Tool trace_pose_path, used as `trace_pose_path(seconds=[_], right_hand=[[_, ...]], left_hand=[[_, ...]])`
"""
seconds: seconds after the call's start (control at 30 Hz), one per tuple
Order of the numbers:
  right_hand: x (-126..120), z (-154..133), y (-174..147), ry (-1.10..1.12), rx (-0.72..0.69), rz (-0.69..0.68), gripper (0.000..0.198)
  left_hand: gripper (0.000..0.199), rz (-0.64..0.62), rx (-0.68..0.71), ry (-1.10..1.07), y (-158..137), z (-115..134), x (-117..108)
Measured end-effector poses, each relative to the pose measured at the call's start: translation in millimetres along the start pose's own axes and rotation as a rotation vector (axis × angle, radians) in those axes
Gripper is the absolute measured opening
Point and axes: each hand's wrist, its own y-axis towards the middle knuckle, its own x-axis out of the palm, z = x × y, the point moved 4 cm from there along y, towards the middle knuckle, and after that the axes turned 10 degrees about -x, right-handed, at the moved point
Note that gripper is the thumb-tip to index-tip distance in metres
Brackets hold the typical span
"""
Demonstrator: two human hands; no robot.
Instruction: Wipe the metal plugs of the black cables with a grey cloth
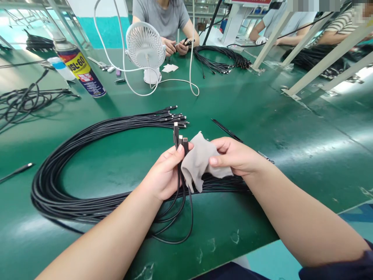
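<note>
Connectors, at least three black plastic ones with bare metal ends (176,135), stand up out of my left hand (164,169), thumb and fingers closed round them, so no gap there. Their thin black cables (191,221) hang below in loose loops near the bench's front edge. My right hand (233,156) has a soft, crumpled grey cloth (200,155) pinched between thumb and fingers, right beside the connectors. Can't tell if it's actually pressing on them, since the folds hide that.

My two cents: grip the black bodies low so the metal ends stay bare, and fan them a bit so each gets its own turn with the cloth. A flat fold under the thumb beats a floppy bunch, imo. Leave the loops slack so nothing tugs, and mind the big curved bundle of black cables (48,171) lying behind my hands on the glossy green bench (305,151).
</note>
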Motion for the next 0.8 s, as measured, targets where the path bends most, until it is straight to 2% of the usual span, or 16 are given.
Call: trace_pose_path(seconds=[0.13,0.23,0.3,0.37,0.5,0.6,0.67,0.8], right_hand=[[-7,-19,0,-0.241,-0.425,0.233,0.024],[-10,-29,-3,-0.25,-0.652,0.358,0.022],[-13,-29,-5,-0.233,-0.685,0.407,0.016],[-14,-27,-8,-0.325,-0.677,0.447,0.008],[-6,-25,-9,-0.806,-0.664,0.437,0.007],[6,-27,-9,-1.102,-0.784,0.418,0.014],[10,-27,-9,-1.202,-0.843,0.42,0.018],[11,-26,-9,-1.243,-0.839,0.411,0.017]], left_hand=[[0.025,-0.026,0.025,0.04,1,0,2],[0.021,-0.01,0.086,0.09,3,0,0],[0.02,0.021,0.112,0.1,4,0,-3],[0.019,0.053,0.119,0.105,5,0,-6],[0.02,0.003,0.117,0.105,6,-1,-3],[0.02,-0.039,0.106,0.086,5,-2,1],[0.02,-0.037,0.108,0.077,5,-2,0],[0.021,0.001,0.134,0.1,5,-1,-2]])
